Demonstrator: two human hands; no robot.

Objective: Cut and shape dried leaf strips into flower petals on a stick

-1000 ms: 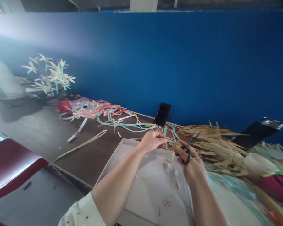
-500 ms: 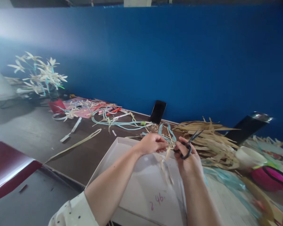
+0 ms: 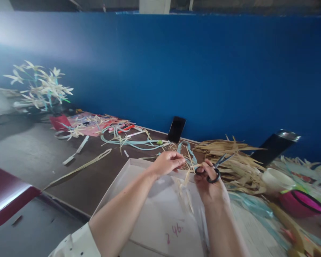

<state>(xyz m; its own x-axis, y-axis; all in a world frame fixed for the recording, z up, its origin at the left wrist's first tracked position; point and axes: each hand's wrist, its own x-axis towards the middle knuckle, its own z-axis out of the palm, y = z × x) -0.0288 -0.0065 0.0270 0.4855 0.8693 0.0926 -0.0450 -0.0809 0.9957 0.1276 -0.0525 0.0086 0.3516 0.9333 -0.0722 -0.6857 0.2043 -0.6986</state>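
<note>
pinching a pale strip (image 3: pixel 195 165), the right hand (image 3: pixel 210 185) should point its gripped scissors (image 3: pixel 217 165) away; left hand (image 3: pixel 165 165) curled, whether gripping i can't tell.

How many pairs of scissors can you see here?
1. The scissors are in the person's right hand, their blades seen against the dried leaves. Others could be hidden beneath those leaves.

Handwritten in pink, the figures "2" (image 3: pixel 168 238) and "46." (image 3: pixel 177 229) stand on the white box (image 3: pixel 151 221).
</note>
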